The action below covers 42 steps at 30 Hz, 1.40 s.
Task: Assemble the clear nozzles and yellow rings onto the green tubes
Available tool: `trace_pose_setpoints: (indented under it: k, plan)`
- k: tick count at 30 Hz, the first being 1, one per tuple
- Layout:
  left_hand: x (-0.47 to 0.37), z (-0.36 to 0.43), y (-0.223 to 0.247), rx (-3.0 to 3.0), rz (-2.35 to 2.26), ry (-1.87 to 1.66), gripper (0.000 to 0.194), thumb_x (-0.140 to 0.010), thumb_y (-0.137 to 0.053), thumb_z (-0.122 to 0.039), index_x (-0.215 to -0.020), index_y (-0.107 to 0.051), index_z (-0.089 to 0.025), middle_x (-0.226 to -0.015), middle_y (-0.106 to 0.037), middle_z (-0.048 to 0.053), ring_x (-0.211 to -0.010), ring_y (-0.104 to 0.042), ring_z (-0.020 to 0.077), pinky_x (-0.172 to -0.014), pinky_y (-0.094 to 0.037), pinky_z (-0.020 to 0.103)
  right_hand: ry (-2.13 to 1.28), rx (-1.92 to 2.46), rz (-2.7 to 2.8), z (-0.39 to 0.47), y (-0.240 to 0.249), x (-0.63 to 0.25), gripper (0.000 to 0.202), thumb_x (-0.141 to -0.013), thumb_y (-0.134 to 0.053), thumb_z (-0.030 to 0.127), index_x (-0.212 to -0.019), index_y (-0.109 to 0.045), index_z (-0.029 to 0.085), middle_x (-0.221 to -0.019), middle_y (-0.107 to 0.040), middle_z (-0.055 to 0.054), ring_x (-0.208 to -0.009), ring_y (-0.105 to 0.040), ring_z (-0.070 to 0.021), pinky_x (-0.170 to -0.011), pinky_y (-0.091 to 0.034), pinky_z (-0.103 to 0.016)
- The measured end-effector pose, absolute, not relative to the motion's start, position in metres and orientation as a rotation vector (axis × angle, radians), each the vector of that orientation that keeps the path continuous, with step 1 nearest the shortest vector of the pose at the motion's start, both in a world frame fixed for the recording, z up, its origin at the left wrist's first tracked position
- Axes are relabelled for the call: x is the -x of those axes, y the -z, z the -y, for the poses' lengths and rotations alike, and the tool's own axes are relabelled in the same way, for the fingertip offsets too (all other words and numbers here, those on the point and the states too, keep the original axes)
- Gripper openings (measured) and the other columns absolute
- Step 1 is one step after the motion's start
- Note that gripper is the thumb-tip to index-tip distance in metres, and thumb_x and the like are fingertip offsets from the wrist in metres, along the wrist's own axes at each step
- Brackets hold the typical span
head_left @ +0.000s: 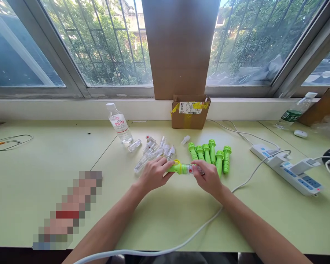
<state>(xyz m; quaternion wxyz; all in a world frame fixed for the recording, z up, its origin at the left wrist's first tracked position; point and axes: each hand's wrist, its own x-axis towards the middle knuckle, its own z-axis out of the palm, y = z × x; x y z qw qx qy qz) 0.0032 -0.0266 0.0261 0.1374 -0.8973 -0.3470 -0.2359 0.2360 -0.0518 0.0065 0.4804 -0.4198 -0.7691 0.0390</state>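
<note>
My left hand (155, 173) is closed round a green plastic handle (177, 168) with a yellow ring on it, held level just above the table. Its ridged end meets a clear plastic tube (190, 169) with a red spot inside, which my right hand (208, 177) grips between thumb and fingers. How far the two parts are joined I cannot tell. Behind my left hand lies a loose heap of clear tubes (154, 150), some with white or red ends. Several more green handles (212, 152) lie grouped beyond my right hand.
A water bottle (119, 124) stands behind the tubes, and an open cardboard box (189, 119) by the wall. A white power strip (287, 171) lies right, its cable (198, 231) passing under my right forearm. A blurred-out object (68, 212) lies left.
</note>
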Motion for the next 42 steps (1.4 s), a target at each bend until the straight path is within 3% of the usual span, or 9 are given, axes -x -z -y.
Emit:
trace_pose_setpoints:
  k: [5,12,17,20,23,27,30,33,42]
  plan:
    - [-0.001,0.028,-0.032,2.681,1.162,0.616,0.029,-0.075,-0.058,-0.025,-0.103,-0.059,-0.020,-0.084,-0.063,0.003,-0.073,-0.058,0.0176,-0.056,-0.036,0.027,-0.012,0.814,1.958,0.055,-0.008,-0.235,0.013,-0.088,-0.051,0.016,-0.099,-0.057,0.018,-0.076,-0.060,-0.005,-0.059,-0.051,-0.0140,-0.052,-0.040,-0.025]
    - [-0.005,0.031,-0.035,2.771,1.416,0.287,0.008,-0.077,-0.054,-0.026,-0.071,-0.055,-0.020,-0.067,-0.062,0.001,-0.058,-0.055,0.0162,-0.050,-0.026,0.028,0.035,0.711,2.017,0.058,-0.010,-0.235,0.024,-0.087,-0.051,0.013,-0.110,-0.055,0.017,-0.092,-0.061,-0.011,-0.079,-0.057,-0.0191,-0.064,-0.047,-0.029]
    - [-0.010,0.034,-0.031,2.767,1.430,0.222,0.011,-0.084,-0.048,-0.025,-0.077,-0.055,-0.020,-0.069,-0.064,0.002,-0.059,-0.057,0.0165,-0.051,-0.025,0.028,0.012,0.908,1.967,0.055,-0.010,-0.232,0.009,-0.090,-0.047,0.018,-0.085,-0.055,0.018,-0.068,-0.056,-0.002,-0.053,-0.048,-0.0117,-0.050,-0.036,-0.023]
    - [-0.013,0.035,-0.030,2.679,1.412,0.176,0.012,-0.084,-0.046,-0.020,-0.078,-0.055,-0.019,-0.069,-0.063,0.004,-0.059,-0.057,0.0171,-0.051,-0.022,0.029,-0.080,1.146,1.913,0.055,-0.011,-0.227,0.027,-0.091,-0.043,0.022,-0.064,-0.042,0.021,-0.049,-0.037,0.006,-0.041,-0.034,-0.0091,-0.044,-0.026,-0.024]
    - [-0.014,0.036,-0.029,2.627,1.386,0.200,0.013,-0.084,-0.045,-0.018,-0.080,-0.057,-0.018,-0.071,-0.064,0.005,-0.063,-0.059,0.0179,-0.051,-0.023,0.030,-0.276,1.320,1.859,0.055,-0.014,-0.225,0.031,-0.093,-0.041,0.027,-0.062,-0.037,0.022,-0.046,-0.031,0.008,-0.038,-0.031,-0.0088,-0.042,-0.023,-0.024]
    - [-0.013,0.035,-0.029,2.565,1.422,0.257,0.012,-0.084,-0.046,-0.021,-0.079,-0.057,-0.019,-0.069,-0.063,0.004,-0.064,-0.060,0.0187,-0.051,-0.024,0.030,-0.409,1.321,1.940,0.055,-0.014,-0.227,0.032,-0.096,-0.038,0.037,-0.073,-0.052,0.019,-0.051,-0.048,0.004,-0.044,-0.043,-0.0103,-0.046,-0.030,-0.023]
    - [-0.010,0.032,-0.031,2.536,1.464,0.270,0.009,-0.079,-0.048,-0.019,-0.077,-0.057,-0.019,-0.070,-0.063,0.004,-0.067,-0.060,0.0195,-0.052,-0.026,0.031,-0.350,1.187,2.151,0.054,-0.010,-0.230,0.032,-0.090,-0.051,0.047,-0.093,-0.062,0.018,-0.070,-0.066,-0.002,-0.057,-0.057,-0.0135,-0.056,-0.039,-0.023]
    - [-0.006,0.029,-0.033,2.531,1.497,0.273,0.008,-0.074,-0.050,-0.017,-0.078,-0.057,-0.020,-0.075,-0.064,0.005,-0.069,-0.060,0.0197,-0.053,-0.028,0.031,-0.177,1.090,2.270,0.054,-0.006,-0.229,0.039,-0.083,-0.063,0.050,-0.103,-0.063,0.017,-0.081,-0.069,-0.006,-0.065,-0.061,-0.0157,-0.058,-0.042,-0.024]
    - [-0.002,0.033,-0.041,2.762,1.525,0.229,0.013,-0.076,-0.052,-0.027,-0.066,-0.058,-0.021,-0.059,-0.059,0.002,-0.052,-0.052,0.0160,-0.048,-0.025,0.028,0.350,0.829,2.139,0.052,-0.012,-0.238,0.030,-0.091,-0.054,0.016,-0.119,-0.061,0.025,-0.094,-0.060,-0.007,-0.080,-0.062,-0.0149,-0.066,-0.048,-0.024]
